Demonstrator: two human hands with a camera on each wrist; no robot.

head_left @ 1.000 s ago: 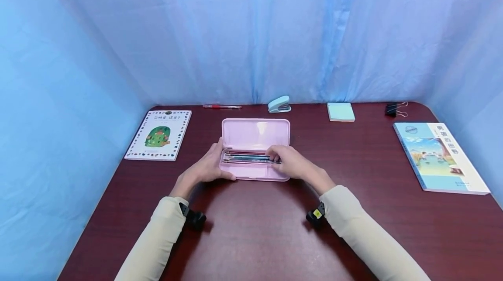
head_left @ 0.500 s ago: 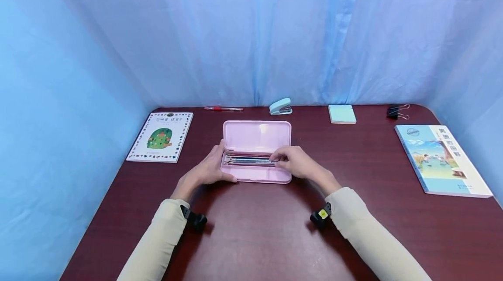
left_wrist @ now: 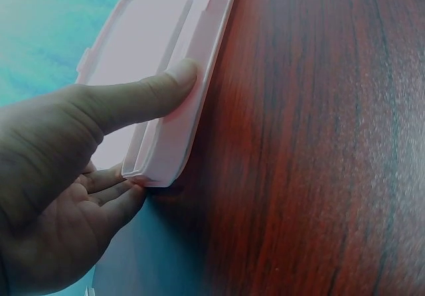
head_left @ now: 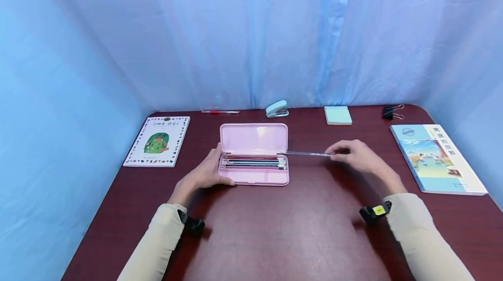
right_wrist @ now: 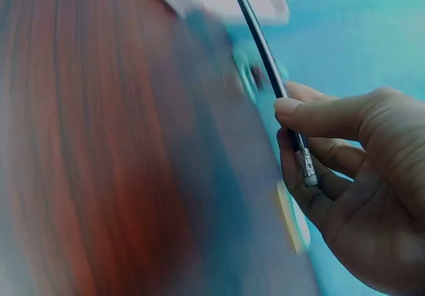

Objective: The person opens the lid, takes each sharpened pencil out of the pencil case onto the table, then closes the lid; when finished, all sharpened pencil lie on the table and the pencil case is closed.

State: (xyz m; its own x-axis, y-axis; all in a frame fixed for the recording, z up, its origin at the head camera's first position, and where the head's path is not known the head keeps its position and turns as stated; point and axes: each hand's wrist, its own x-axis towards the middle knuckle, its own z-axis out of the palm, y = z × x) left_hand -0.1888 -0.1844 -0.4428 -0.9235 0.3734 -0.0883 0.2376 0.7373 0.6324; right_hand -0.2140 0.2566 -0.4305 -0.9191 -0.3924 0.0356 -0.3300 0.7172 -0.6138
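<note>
An open pink pencil case (head_left: 251, 181) lies mid-table with its lid tipped back. Several pencils (head_left: 253, 162) lie side by side in its rear compartment. My left hand (head_left: 207, 171) holds the case by its left end, thumb along the front wall and fingers at the end, as the left wrist view shows. To the right of the case, my right hand (head_left: 355, 155) pinches a dark striped pencil (head_left: 308, 153) between thumb and fingers. In the right wrist view the pencil's metal band and white eraser (right_wrist: 307, 170) stick out below the thumb; its other end points toward the case.
Along the back edge lie a red pen (head_left: 220, 111), a pale green stapler (head_left: 277, 109), a pad of sticky notes (head_left: 338, 115) and a black binder clip (head_left: 392, 111). A white book (head_left: 157, 141) lies left, a thicker blue-and-white book (head_left: 438, 159) right. Blue curtains surround the table.
My right hand has drawn one pencil out of the case and carried it to the right. The left hand stays on the case's left end.
</note>
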